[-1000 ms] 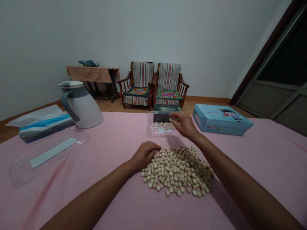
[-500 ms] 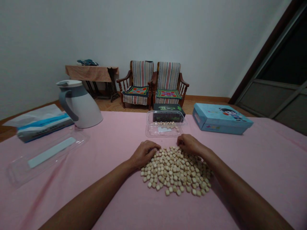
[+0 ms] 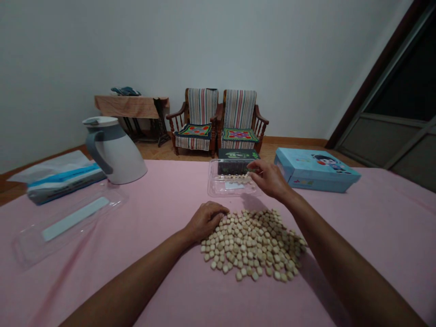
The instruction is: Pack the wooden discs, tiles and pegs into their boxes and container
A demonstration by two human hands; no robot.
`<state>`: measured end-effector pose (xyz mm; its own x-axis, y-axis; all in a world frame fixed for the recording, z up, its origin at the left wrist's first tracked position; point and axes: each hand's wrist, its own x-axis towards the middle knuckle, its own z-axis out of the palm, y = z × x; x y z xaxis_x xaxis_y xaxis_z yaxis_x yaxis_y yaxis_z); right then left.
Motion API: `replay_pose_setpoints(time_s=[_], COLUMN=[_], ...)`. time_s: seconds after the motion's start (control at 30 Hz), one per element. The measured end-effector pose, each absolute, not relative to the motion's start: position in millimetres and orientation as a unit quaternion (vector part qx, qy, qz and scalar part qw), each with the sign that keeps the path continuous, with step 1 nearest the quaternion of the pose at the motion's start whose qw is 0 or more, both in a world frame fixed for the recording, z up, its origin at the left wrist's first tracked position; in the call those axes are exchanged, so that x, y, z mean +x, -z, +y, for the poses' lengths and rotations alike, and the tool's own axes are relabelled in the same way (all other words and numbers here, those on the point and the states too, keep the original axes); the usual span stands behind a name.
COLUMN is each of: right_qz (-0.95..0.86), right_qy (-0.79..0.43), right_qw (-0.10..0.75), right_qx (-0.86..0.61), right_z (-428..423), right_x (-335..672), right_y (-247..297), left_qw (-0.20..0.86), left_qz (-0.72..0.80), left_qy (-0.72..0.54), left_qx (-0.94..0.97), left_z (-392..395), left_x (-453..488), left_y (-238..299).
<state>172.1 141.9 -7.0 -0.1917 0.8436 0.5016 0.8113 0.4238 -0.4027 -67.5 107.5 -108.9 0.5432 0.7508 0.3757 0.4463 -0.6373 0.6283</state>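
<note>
A heap of small beige square biscuit-like pieces (image 3: 252, 240) lies loose on the pink tablecloth. At its upper left edge rests my left hand (image 3: 207, 220), fingers curled with thumb and index close together against the pieces; what they hold, if anything, is hidden. My right hand (image 3: 269, 179) is raised at the right side of a clear plastic container (image 3: 218, 188), thumb and fingertips pinched over its edge. A small pale piece seems to show at those fingertips. Inside the container, similar pieces form a row beside a white label (image 3: 234, 185).
Behind the container stands a black box (image 3: 238, 154), with a light blue box (image 3: 316, 170) to its right. On the left are a white and grey jug (image 3: 119, 154), a tissue pack (image 3: 64, 181) and a clear lid (image 3: 76, 218). Two chairs stand beyond the table.
My right hand has lifted from the heap's top edge and moved away from me to the container's right side. My left hand has stayed at the heap.
</note>
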Motion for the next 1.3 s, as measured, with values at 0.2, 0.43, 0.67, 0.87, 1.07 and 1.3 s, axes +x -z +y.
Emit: replay_pose_setpoints(time_s=[0.2, 0.43, 0.67, 0.87, 1.07, 1.3], right_qz=[-0.835, -0.823, -0.823, -0.789, -0.740, -0.866], right_qy=[-0.098, -0.128, -0.120, -0.080, -0.056, -0.156], right_qw=[0.152, 0.055, 0.092, 0.265, 0.394, 0.103], right_qx=[-0.520, -0.551, -0.548, -0.549, -0.543, -0.464], right_z=[124.3, 120.2, 117.9, 129.7, 141.2, 124.9], right_x=[172.7, 161.3, 160.5, 168.1, 164.2, 156.9], right_y=[33.3, 69.6, 69.7, 34.2, 23.6, 64.5], left_qw=[0.236, 0.237, 0.234, 0.235, 0.231, 0.227], left_qz=[0.359, 0.368, 0.361, 0.364, 0.367, 0.366], left_qy=[-0.321, -0.318, -0.326, -0.324, -0.328, -0.325], left_qx=[0.844, 0.841, 0.842, 0.841, 0.839, 0.842], left_z=[107.2, 106.0, 106.1, 106.9, 105.6, 106.0], left_x=[-67.0, -65.3, -65.6, -65.6, -65.6, -65.6], left_y=[109.5, 107.1, 108.3, 108.9, 107.0, 107.6])
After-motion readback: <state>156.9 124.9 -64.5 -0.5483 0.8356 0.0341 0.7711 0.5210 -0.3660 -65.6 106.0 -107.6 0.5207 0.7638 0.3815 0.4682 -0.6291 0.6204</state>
